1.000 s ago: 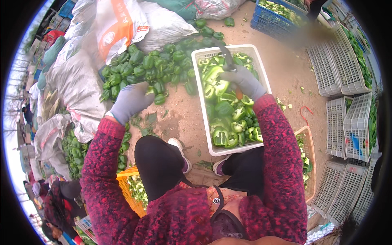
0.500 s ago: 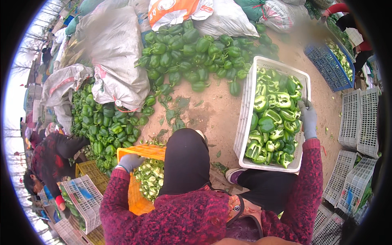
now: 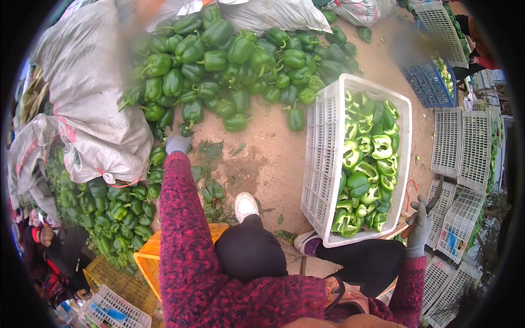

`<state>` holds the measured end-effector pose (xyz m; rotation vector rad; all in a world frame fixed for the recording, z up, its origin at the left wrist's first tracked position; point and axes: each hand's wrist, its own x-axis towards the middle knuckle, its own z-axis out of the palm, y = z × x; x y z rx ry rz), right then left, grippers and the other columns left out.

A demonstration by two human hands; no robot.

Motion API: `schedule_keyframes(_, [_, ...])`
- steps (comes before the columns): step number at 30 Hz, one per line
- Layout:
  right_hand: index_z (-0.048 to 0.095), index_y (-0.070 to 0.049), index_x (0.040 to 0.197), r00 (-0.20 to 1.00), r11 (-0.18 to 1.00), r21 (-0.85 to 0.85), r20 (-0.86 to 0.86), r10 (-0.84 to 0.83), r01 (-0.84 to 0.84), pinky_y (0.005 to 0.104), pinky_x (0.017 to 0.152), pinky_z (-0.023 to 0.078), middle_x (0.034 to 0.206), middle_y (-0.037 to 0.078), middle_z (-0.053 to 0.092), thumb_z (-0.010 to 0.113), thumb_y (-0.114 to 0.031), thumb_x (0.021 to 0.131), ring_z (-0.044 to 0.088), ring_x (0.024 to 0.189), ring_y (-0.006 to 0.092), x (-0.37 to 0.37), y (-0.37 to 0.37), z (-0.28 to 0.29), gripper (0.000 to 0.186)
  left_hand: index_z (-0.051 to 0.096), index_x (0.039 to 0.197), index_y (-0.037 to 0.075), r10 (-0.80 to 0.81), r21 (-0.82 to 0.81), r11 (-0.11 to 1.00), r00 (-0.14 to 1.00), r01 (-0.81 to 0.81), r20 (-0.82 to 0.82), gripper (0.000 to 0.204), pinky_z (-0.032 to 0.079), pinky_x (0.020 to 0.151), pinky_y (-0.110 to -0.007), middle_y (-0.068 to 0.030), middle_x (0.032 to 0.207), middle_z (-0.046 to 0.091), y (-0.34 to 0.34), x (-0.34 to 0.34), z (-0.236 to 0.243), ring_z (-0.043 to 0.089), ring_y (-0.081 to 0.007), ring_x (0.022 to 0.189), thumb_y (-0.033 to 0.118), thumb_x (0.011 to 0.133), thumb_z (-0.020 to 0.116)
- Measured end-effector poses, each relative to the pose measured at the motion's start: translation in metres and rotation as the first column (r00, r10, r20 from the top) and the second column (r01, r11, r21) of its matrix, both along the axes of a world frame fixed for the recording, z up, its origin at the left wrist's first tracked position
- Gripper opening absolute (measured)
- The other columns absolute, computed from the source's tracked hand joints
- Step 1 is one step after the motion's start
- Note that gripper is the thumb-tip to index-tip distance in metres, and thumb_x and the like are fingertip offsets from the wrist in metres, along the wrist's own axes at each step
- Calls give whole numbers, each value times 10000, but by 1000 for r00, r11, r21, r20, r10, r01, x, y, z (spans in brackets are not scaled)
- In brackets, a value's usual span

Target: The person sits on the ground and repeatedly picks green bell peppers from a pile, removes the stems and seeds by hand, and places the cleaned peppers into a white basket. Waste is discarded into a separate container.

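Observation:
My left hand (image 3: 178,143), gloved in grey, reaches to the pile of whole green peppers (image 3: 239,52), its partly visible fingers apart at the nearest peppers. My right hand (image 3: 420,229), also gloved, grips a knife (image 3: 436,191) with a dark curved blade, outside the right side of a white plastic crate (image 3: 321,164). That crate holds many halved green peppers (image 3: 381,147) and stands in front of my bent legs. An orange crate (image 3: 149,256) sits under my left arm, beside my knee.
White woven sacks (image 3: 98,109) lie along the left over more peppers. Grey crates (image 3: 445,142) line the right, and a blue crate (image 3: 424,82) stands at back right. Another person (image 3: 52,257) bends at lower left; someone else's red sleeve (image 3: 481,60) shows at upper right.
My left hand has left the orange crate and moved forward to the pepper pile. My right hand has released the white crate's rim and moved down-right, now with the knife visible in it.

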<state>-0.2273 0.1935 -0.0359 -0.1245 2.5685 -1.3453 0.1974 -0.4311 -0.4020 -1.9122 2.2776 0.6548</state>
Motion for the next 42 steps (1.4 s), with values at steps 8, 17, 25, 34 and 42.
schedule_keyframes(8, [633, 27, 1316, 938, 938, 36, -10, 346, -345, 199, 536, 432, 875, 16, 656, 638, -248, 1034, 511, 564, 46, 39, -94, -15, 394, 510, 1407, 68, -19, -91, 996, 895, -24, -445, 843, 446, 1110, -444, -230, 1361, 563, 63, 12, 94, 554, -385, 1295, 219, 675, 899])
schedule_keyframes(17, [705, -41, 1190, 727, 807, -278, 351, 591, -521, 229, 567, 476, 839, 2, 660, 676, -240, 977, 570, 635, 58, 173, -168, 61, 293, 432, 1442, 61, -566, -293, 702, 259, 649, -782, 873, 384, 1184, -406, -203, 1532, 447, 211, -116, 377, 463, -320, 1425, 160, 717, 908])
schedule_keyframes(25, [728, -50, 1158, 841, 821, -239, 26, 540, -519, 288, 755, 536, 923, 53, 726, 655, -246, 979, 651, 800, 109, 178, -61, 71, 276, 358, 1494, 68, -222, -122, 584, 14, 802, -975, 891, 336, 1223, -420, -189, 1609, 338, 356, -177, 408, 351, -286, 1497, 158, 773, 872])
schedule_keyframes(34, [749, -62, 1124, 811, 828, -149, 169, 561, -541, 303, 782, 552, 934, 87, 748, 618, -174, 987, 687, 828, 149, 168, -10, 29, 220, 158, 1646, 35, -2, 37, 706, 55, 708, -999, 1150, 426, 1135, -435, -198, 1625, 300, 415, -215, 354, 442, -316, 1407, 523, 845, 823])
schedule_keyframes(42, [757, -63, 1095, 841, 843, 8, 73, 536, -538, 329, 848, 551, 954, 136, 755, 600, -204, 967, 719, 909, 205, 144, -18, 31, 247, 85, 1663, 28, 191, 229, 638, 137, 736, -972, 1163, 333, 1207, -413, -236, 1678, 225, 423, -228, 383, 303, -304, 1525, 418, 855, 826])
